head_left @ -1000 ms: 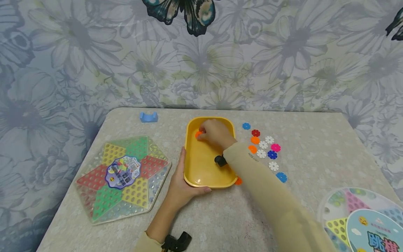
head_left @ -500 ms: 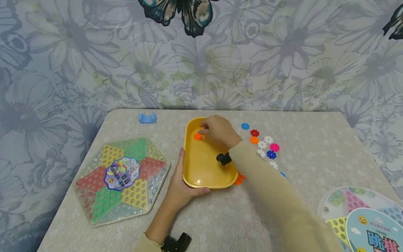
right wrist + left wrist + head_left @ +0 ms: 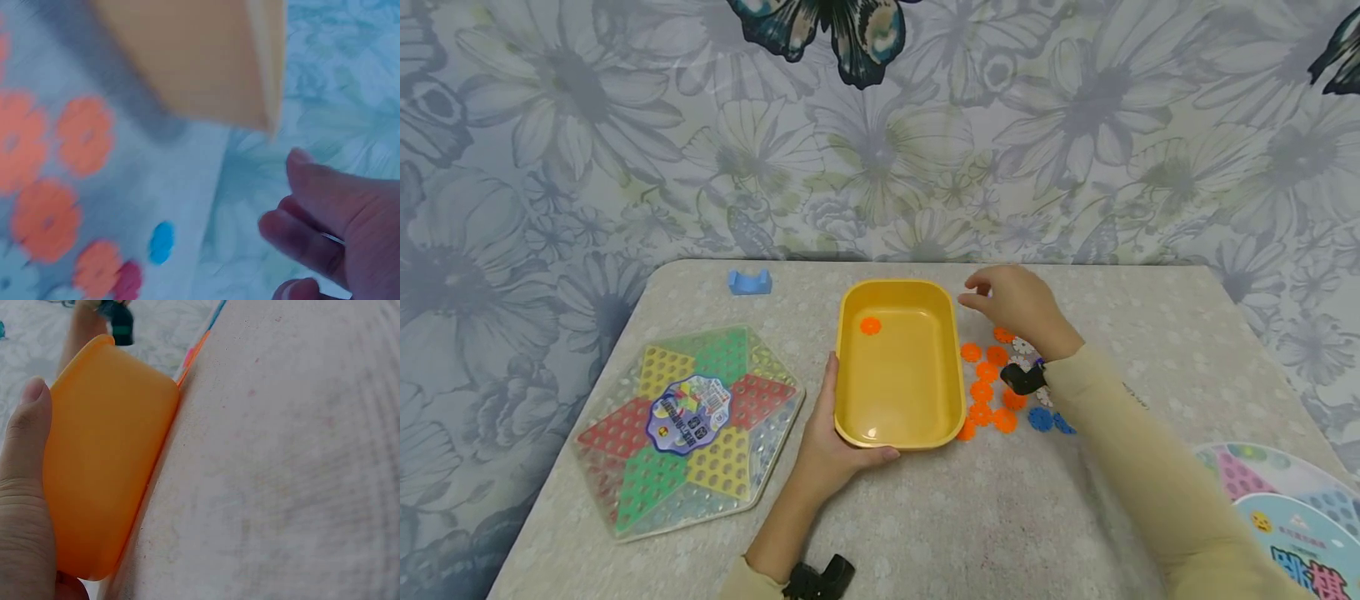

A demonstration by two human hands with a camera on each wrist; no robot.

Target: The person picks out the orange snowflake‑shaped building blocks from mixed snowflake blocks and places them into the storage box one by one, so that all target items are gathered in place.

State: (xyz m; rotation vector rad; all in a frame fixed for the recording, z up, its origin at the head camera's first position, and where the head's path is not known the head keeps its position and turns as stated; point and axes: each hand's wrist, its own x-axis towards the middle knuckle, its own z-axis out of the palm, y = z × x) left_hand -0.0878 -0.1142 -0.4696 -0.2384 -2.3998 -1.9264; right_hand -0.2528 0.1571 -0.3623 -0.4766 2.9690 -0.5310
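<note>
A yellow plastic tray (image 3: 898, 392) stands on the table with one orange flower-shaped disc (image 3: 870, 326) lying in its far left part. My left hand (image 3: 831, 454) grips the tray's near left corner, thumb along the near side and fingers along the left side. In the left wrist view the thumb (image 3: 31, 444) lies against the tray's outer wall. Beyond the tray's far right corner, my right hand (image 3: 1018, 304) is raised over the table, fingers loosely bent and holding nothing. Below it lie several orange flower discs (image 3: 987, 371), partly hidden by the wrist and sleeve.
Blue discs (image 3: 1041, 418) and white discs (image 3: 1021, 346) lie among the orange ones. A hexagonal Chinese checkers board (image 3: 700, 492) is at left, and a round game board (image 3: 1247, 475) at front right. A light blue plastic piece (image 3: 749, 283) sits near the back edge by the wall.
My right hand has let go of the orange disc inside the tray and moved right, out over the loose discs. My left hand stays on the tray.
</note>
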